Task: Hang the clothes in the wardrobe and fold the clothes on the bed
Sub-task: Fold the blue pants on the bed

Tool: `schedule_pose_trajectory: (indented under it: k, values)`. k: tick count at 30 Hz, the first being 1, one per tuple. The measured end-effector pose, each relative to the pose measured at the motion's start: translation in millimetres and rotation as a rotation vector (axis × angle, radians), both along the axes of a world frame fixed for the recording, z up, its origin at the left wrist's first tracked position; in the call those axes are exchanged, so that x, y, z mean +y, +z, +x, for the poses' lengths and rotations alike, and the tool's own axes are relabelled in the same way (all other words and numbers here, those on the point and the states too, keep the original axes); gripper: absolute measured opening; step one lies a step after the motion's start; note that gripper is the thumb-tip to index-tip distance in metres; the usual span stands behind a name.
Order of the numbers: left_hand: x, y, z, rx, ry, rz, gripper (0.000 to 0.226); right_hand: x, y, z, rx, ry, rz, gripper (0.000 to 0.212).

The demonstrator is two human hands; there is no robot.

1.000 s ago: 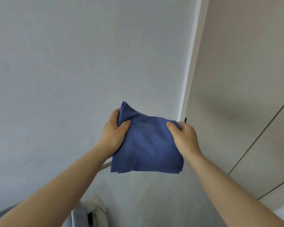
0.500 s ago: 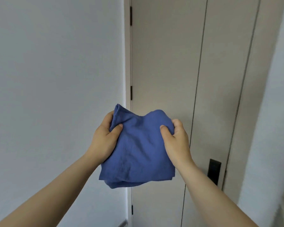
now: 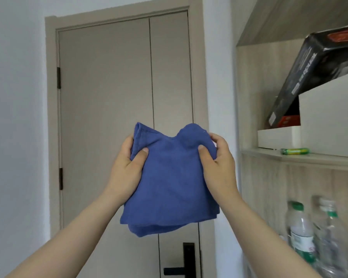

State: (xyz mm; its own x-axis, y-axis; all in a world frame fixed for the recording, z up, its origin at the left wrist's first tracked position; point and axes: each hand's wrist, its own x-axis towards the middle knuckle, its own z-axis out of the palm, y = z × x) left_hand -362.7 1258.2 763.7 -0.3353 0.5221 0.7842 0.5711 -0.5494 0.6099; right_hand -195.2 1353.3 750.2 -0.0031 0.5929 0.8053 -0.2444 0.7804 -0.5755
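A folded blue garment [image 3: 169, 181] hangs in the air at chest height in front of me. My left hand [image 3: 127, 169] grips its upper left edge, thumb on the front. My right hand [image 3: 217, 165] pinches its upper right corner, thumb pressed into the cloth. The lower folded layers droop loose below both hands. Neither the bed nor the wardrobe is in view.
A closed beige door [image 3: 109, 97] with a black handle [image 3: 179, 265] stands straight ahead. On the right is a wooden shelf unit [image 3: 269, 157] with a white box [image 3: 319, 121], a black box [image 3: 313, 67], a green tube [image 3: 294, 151] and plastic bottles [image 3: 301, 237] below.
My view has swung to the right, from the bare wall to the door and the shelf unit. Both hands have kept their hold on the blue garment, whose top edge has bunched up.
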Motion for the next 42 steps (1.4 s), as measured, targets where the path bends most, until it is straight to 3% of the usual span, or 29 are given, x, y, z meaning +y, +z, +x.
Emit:
schedule_pose_trajectory:
  k: [14, 20, 26, 31, 36, 42]
  values:
    - [-11, 31, 128, 0.028, -0.742, 0.224, 0.036, -145, 24, 150, -0.029, -0.811, 0.201, 0.032]
    - [-34, 23, 206, 0.001, -1.005, 0.202, 0.035, -220, 18, 214, -0.046, -1.063, 0.202, 0.034]
    - [-45, 16, 282, 0.012, -1.134, 0.209, 0.034, -262, 9, 273, -0.066, -1.285, 0.156, 0.041]
    - [-47, 19, 344, 0.006, -1.22, 0.198, 0.033, -275, 7, 324, -0.096, -1.421, 0.169, 0.034]
    - [-42, 17, 408, 0.016, -1.298, 0.186, 0.035, -279, 0, 386, -0.122, -1.505, 0.142, 0.025]
    - [-39, 5, 491, 0.009, -1.383, 0.13, 0.032, -287, -4, 454, -0.181, -1.579, 0.073, 0.032]
